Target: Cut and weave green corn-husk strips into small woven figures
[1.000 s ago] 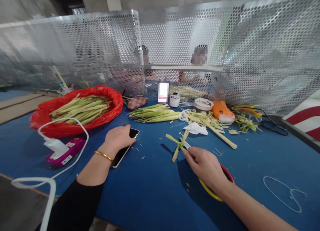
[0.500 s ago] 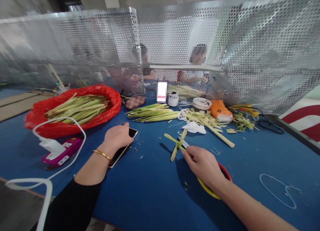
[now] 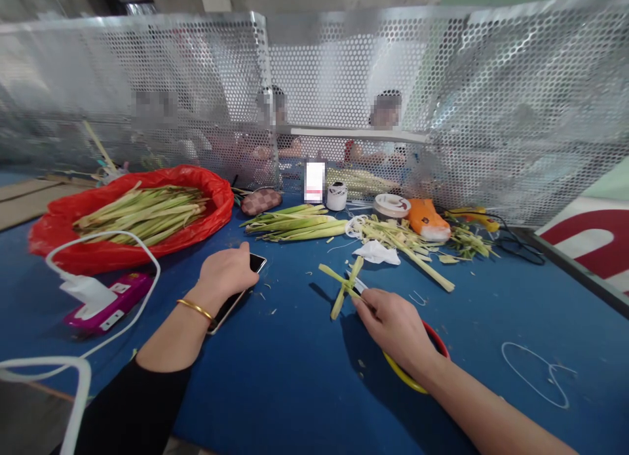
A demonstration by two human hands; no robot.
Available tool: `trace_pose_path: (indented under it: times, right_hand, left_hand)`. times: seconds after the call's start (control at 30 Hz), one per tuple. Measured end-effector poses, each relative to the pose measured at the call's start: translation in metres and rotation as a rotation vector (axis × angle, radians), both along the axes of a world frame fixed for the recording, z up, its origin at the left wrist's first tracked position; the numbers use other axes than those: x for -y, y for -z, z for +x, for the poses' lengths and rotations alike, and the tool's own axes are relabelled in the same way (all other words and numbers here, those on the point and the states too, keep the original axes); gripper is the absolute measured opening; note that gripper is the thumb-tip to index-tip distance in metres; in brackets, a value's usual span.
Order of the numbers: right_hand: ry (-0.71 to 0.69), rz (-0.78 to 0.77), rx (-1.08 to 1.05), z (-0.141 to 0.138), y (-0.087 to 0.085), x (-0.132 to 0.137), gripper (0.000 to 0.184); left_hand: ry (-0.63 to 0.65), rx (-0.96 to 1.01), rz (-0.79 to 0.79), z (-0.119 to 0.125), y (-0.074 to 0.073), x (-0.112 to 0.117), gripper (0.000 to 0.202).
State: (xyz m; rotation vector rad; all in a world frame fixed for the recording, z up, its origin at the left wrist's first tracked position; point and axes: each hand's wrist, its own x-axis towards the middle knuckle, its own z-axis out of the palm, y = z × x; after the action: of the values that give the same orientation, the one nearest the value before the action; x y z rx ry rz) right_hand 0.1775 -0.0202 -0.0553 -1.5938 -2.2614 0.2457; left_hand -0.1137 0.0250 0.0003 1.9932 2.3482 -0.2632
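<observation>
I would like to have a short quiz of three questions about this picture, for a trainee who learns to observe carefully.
1. Which thing lies partly under the left hand?
2. True or false: the red bag has long leaves in it.
3. Which of these is nearest to the right hand: (a) the tape roll, (b) the leaf cross, (c) the orange packet?

Key: 1. a phone; 2. true; 3. b.
</observation>
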Motion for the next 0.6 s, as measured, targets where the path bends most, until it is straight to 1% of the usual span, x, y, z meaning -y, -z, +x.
trace_pose_path:
  times: [0.13,0.23,0.5,0.57,0.6]
  right_hand:
    - [0.01,0.002,-0.007,-0.0005,-0.0023,0.0002,0.036]
    - [0.008,-0.005,-0.018,-0.0001,-0.0025,0.0008,0.037]
    - [0.008,-0.021,-0.026,0.0006,0.0013,0.0006,0.036]
    - [0.011,-0.021,-0.036,0.0011,0.0017,0.0002,0.037]
    - [0.013,-0.02,-0.048,0.0014,0.0017,-0.0001,0.038]
  left_hand:
    - [-0.011,0.021,-0.005,0.0012,-0.0021,0.0014,0.052]
    - [-0.017,-0.002,-0.011,0.0025,-0.0025,0.0008,0.053]
    - [-0.037,-0.016,0.0,-0.0013,0.0019,-0.0009,0.053]
    - [-0.028,0.005,0.05,-0.0011,0.001,0.0012,0.056]
    - [-0.016,0.019,0.111,0.0008,-0.0001,0.0029,0.058]
